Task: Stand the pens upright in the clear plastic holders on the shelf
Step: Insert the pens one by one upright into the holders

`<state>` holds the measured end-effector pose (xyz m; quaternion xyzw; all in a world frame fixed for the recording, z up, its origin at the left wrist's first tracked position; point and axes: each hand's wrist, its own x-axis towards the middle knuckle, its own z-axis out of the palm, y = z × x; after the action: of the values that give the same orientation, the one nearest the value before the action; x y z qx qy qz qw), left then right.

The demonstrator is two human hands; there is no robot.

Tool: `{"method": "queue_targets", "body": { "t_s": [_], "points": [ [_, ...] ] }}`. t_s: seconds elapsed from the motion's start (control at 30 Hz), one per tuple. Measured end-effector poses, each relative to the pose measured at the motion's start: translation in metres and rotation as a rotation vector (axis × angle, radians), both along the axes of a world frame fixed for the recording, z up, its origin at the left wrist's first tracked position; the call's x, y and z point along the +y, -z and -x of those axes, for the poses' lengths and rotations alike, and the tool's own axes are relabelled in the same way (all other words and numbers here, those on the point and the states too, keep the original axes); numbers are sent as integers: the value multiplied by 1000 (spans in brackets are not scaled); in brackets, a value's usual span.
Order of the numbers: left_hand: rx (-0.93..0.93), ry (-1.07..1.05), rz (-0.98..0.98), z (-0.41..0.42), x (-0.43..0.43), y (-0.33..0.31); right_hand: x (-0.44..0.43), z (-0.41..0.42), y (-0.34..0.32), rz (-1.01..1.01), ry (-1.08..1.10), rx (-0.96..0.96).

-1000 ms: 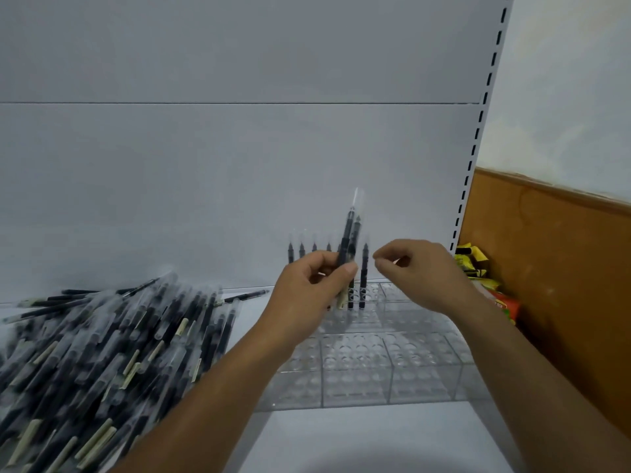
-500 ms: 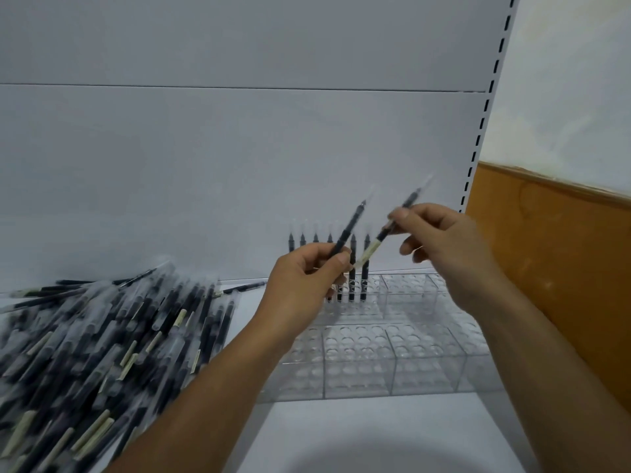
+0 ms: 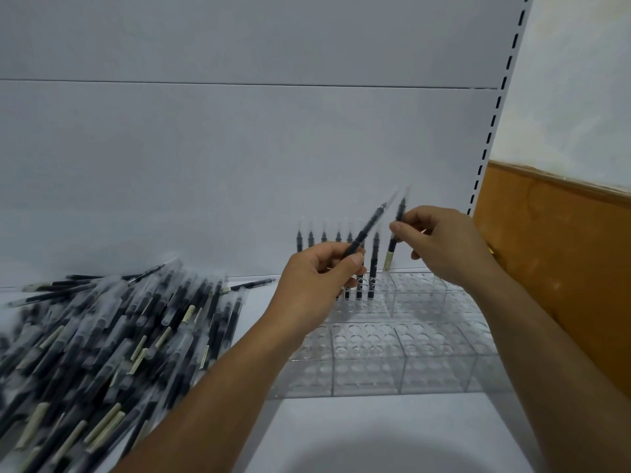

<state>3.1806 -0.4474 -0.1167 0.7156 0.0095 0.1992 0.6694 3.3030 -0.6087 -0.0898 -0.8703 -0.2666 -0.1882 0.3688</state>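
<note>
Clear plastic holders point(image 3: 433, 349) with round holes sit in rows on the white shelf. Several black pens point(image 3: 374, 264) stand upright in the back-left holder. My left hand point(image 3: 317, 278) grips a black pen point(image 3: 367, 230) that tilts up to the right. My right hand point(image 3: 444, 244) pinches another black pen point(image 3: 394, 238) near its upper part, nearly upright, its pale lower end hanging just above the back holder. A large heap of black pens point(image 3: 112, 346) lies on the shelf at the left.
The white back panel point(image 3: 239, 165) rises right behind the holders. A slotted upright point(image 3: 491, 131) bounds the shelf at the right, with an orange-brown wall panel point(image 3: 560, 268) beyond it. One loose pen point(image 3: 252, 285) lies between heap and holders.
My right hand took one pen out of my left hand's grip, lifted it, then turned it from slanted to nearly upright and lowered it toward the back holder. My left hand barely moved.
</note>
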Motion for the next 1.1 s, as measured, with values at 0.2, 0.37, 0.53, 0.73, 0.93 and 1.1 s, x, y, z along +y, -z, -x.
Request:
{"method": "queue_targets", "body": {
  "t_s": [0.2, 0.37, 0.53, 0.73, 0.93, 1.1],
  "points": [
    [2, -3, -27, 0, 0, 1, 1, 0, 8, 239, -16, 90],
    [2, -13, -43, -1, 0, 2, -10, 5, 6, 255, -10, 137],
    [2, -17, -88, -3, 0, 3, -13, 24, -3, -105, -265, 277],
    [26, -13, -301, -4, -1, 7, 0, 36, -3, -282, -419, 393],
    [120, -66, -757, -1, -5, 11, -12, 24, -5, -537, -279, 359],
    [208, -16, -1010, -1, -7, 14, -17, 7, 4, -307, 10, 75]
  ]
}}
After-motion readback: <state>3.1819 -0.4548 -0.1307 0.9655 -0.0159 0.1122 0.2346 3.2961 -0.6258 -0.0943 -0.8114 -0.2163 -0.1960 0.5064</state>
